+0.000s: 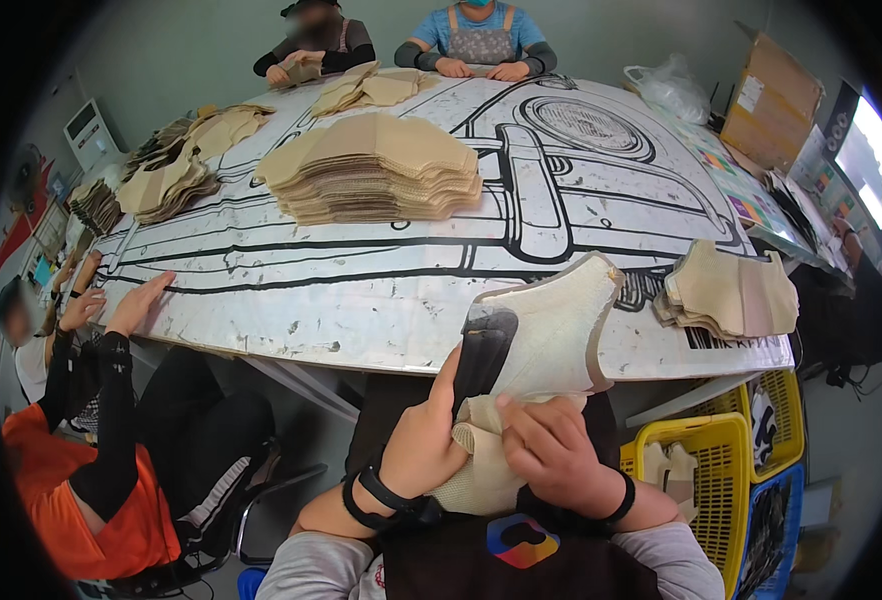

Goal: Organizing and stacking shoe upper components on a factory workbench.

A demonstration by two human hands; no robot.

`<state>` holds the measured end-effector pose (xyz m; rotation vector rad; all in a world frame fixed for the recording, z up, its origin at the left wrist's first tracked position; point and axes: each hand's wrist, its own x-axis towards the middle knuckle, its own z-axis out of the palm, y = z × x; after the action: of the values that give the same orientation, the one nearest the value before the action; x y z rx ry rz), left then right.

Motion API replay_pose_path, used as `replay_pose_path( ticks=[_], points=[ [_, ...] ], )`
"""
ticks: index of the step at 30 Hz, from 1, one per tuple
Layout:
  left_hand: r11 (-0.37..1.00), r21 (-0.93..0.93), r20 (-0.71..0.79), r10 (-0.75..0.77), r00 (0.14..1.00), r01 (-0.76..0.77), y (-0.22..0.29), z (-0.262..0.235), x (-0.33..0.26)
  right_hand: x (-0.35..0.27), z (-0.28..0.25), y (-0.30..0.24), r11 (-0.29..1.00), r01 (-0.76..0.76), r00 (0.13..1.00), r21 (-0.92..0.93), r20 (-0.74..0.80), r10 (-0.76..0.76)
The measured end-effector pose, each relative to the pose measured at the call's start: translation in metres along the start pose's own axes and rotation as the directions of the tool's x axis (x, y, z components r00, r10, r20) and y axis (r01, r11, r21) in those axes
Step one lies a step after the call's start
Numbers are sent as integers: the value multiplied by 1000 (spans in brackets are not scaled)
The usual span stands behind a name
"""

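A beige knitted shoe upper (551,335) is stretched over a black shoe-shaped form (481,355) and held up above my lap, in front of the table edge. My left hand (423,440) grips the black form from the left, thumb along its side. My right hand (551,450) pinches the loose lower end of the beige fabric (476,455) beside it. Both wrists wear black bands.
A white table (361,310) printed with black line art carries a tall stack of tan cut pieces (376,170), smaller stacks at the left and far end, and a small pile (731,290) at the right. Yellow and blue baskets (721,470) stand lower right. Other people sit around.
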<state>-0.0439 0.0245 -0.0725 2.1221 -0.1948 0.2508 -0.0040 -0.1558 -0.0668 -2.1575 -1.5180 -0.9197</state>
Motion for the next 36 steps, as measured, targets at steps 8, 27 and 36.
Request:
replay_pose_path(
  ticks=[8,27,36],
  points=[
    [991,-24,68,-127,990,129,0,-3,5,-12,10,-8,999,0,997,52,74,-4],
    [993,-108,359,-5,933,47,10,-5,10,5,-52,7,986,-48,999,-158,-7,47],
    [977,-110,349,209,914,-181,0,-10,17,9,-35,23,972,-10,995,-236,-100,-14]
  ],
)
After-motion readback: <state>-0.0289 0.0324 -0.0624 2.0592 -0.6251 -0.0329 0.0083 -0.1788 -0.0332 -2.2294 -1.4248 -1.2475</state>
